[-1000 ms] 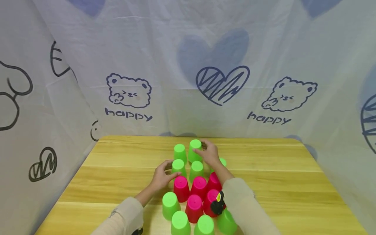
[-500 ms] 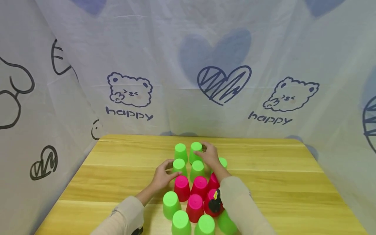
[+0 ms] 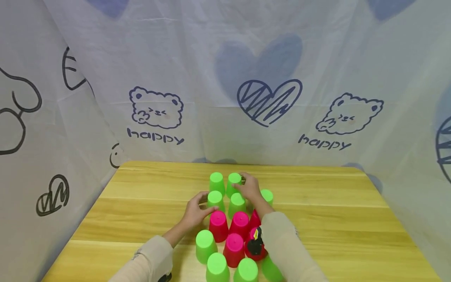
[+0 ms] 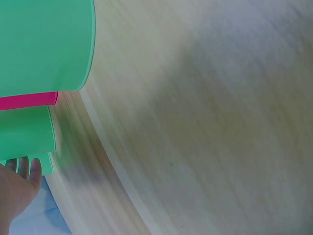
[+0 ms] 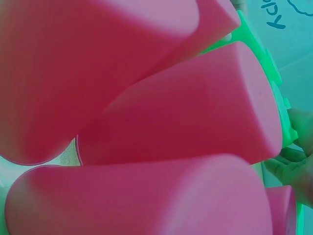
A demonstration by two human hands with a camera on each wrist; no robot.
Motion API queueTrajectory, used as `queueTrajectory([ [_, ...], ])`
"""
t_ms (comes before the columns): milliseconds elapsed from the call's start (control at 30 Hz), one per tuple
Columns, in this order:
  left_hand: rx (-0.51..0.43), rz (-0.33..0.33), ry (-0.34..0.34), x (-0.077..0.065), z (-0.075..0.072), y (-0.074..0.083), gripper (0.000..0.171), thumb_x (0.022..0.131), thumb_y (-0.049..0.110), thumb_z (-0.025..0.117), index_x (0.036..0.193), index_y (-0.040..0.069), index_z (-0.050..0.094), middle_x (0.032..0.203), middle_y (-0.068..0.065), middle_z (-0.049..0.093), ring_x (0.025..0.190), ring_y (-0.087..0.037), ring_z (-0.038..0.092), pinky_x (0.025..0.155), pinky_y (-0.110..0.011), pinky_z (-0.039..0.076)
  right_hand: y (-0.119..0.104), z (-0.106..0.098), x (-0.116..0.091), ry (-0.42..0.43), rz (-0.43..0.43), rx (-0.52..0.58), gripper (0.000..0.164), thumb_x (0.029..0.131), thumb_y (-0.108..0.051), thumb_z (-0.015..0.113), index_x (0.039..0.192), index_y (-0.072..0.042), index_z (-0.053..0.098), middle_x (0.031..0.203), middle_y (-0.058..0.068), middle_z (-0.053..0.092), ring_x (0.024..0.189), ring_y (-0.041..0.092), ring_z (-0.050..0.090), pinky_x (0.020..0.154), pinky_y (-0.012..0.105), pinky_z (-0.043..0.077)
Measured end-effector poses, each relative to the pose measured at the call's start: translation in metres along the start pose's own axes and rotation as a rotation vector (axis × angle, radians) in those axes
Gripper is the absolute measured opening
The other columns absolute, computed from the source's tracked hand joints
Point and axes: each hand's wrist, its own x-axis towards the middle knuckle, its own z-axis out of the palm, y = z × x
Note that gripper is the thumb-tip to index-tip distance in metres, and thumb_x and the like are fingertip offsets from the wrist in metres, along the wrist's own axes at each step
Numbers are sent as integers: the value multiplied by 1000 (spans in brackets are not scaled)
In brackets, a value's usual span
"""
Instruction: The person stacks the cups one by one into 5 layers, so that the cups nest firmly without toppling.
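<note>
In the head view, my right hand (image 3: pixel 249 188) holds an upside-down green cup (image 3: pixel 233 183) at the back of the cluster, thumb in front and fingers behind. Another green cup (image 3: pixel 216 182) stands just left of it. My left hand (image 3: pixel 194 211) spans the left side of a green cup (image 3: pixel 215 200) one row nearer, with its thumb by a red cup (image 3: pixel 218 226). The left wrist view shows the left hand (image 4: pixel 19 188) at the cups' far end. Red cups (image 5: pixel 190 105) hide most of the right hand's (image 5: pixel 296 161) grip in the right wrist view.
More upside-down green cups (image 3: pixel 217 268) and red cups (image 3: pixel 234 250) stand nearer on the wooden table (image 3: pixel 327 219). Another green cup (image 3: pixel 267 197) is partly behind the right forearm. A printed cloth (image 3: pixel 218 129) hangs behind the table's back edge.
My right hand has moved the green cup down and slightly toward me, level with the cup at its left. The left hand stays in place.
</note>
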Motion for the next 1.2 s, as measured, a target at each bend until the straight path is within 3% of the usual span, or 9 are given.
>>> queueTrajectory([
  [233,4,-8,7,0,0,1,47,76,8,75,118,0,56,111,-17,64,105,-32,59,86,-43,53,-7,-9,-5,-17,38,4,54,83,-11,67,130,6,47,125,27,54,116,39,52,95,44,48],
  [600,58,6,6,3,-3,4,46,74,10,76,116,0,58,108,-16,65,102,-31,61,87,-44,53,-13,-37,-11,14,-20,-5,49,85,-14,66,127,5,50,126,26,54,118,40,51,98,45,46],
  [800,71,41,26,5,-7,9,45,74,8,77,114,-1,58,106,-18,66,101,-33,62,87,-46,52,-8,-52,-14,22,-54,-1,48,84,-15,67,125,6,52,125,26,55,117,40,52,99,45,45],
  [1200,119,48,25,14,-16,24,48,76,12,75,118,-2,56,110,-19,64,103,-32,60,90,-45,50,10,-74,-25,24,-99,13,46,84,-15,67,123,6,54,124,26,56,117,37,53,101,45,44],
])
